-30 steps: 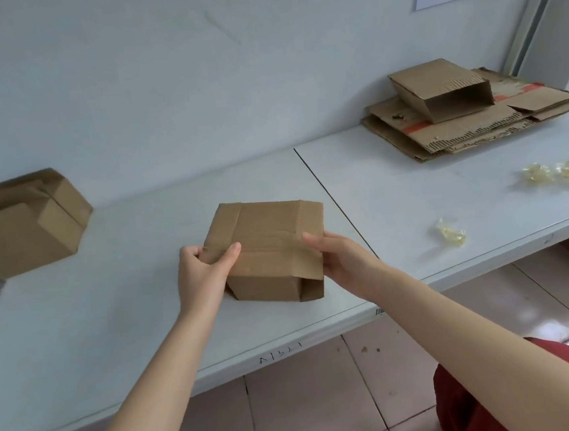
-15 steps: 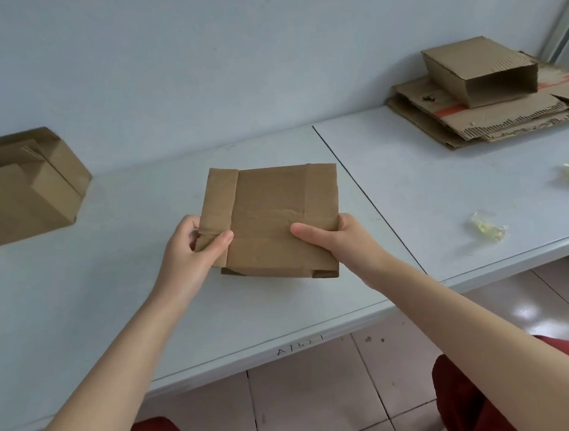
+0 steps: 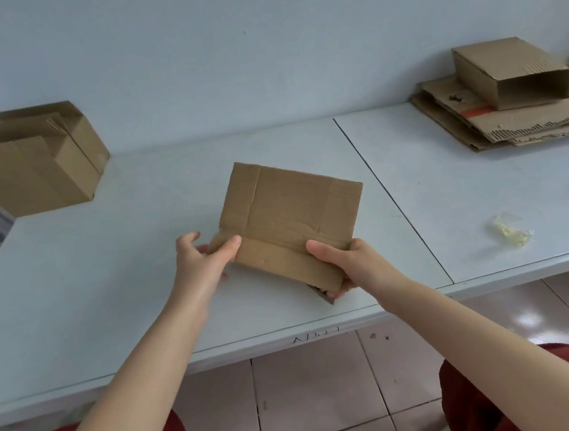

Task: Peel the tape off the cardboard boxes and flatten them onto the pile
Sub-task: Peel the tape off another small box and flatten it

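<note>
Holding the box (image 3: 291, 225) tilted above the table (image 3: 110, 282) at the centre of the frame, the left hand (image 3: 201, 267) pinches its lower left corner, thumb on the near face and fingers behind, while the right hand (image 3: 346, 265) grips the lower right corner the same way. The box looks nearly collapsed, so doing this step well probably means running both thumbs along the creases until the panels lie flush, then checking the middle seam for leftover tape before carrying it to the pile (image 3: 509, 127) at the upper right (an open box (image 3: 511, 75) sits on top there, not yet flattened). Whether any clear tape remains on the held box is hard to make out; only a faint band crosses its face. Its far side and most fingers of both hands are hidden, and a dark scrap of flap shows under the right hand. Upright boxes (image 3: 30, 162) stand at the upper left, and a crumpled tape wad (image 3: 513, 234) lies at the right.
</note>
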